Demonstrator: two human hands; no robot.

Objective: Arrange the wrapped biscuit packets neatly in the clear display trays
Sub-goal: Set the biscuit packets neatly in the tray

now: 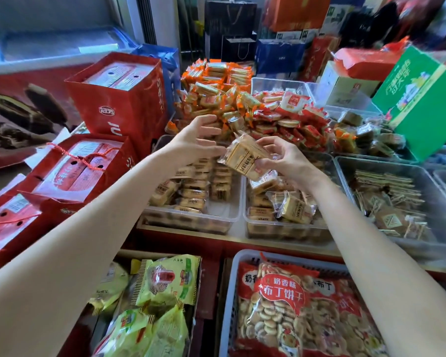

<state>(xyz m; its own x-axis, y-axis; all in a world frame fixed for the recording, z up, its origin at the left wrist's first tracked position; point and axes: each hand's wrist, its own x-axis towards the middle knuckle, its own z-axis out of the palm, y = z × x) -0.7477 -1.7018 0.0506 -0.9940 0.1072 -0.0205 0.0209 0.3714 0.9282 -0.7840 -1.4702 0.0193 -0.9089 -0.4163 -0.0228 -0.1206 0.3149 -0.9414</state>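
A person's right hand (pixel 285 157) pinches a wrapped biscuit packet (pixel 245 157) between thumb and fingers, holding it above two clear display trays (pixel 238 202) partly filled with similar packets. The left hand (pixel 200 139) hovers beside it, fingers loosely spread, touching the packet's near edge, gripping nothing

The big red biscuit bag (pixel 294 300) in the white basket (pixel 232 292) at the lower right reads "奶香味 布丁饼干" in white characters. The tall red gift bag (pixel 121 99) at the left carries a small oval logo reading "冠芳". The packet (pixel 245 157) pinched in the right hand (pixel 286 158) bears a column of dark characters, too blurred to read. Lettering on the green carton (pixel 420 99) at the right edge is likewise illegible.
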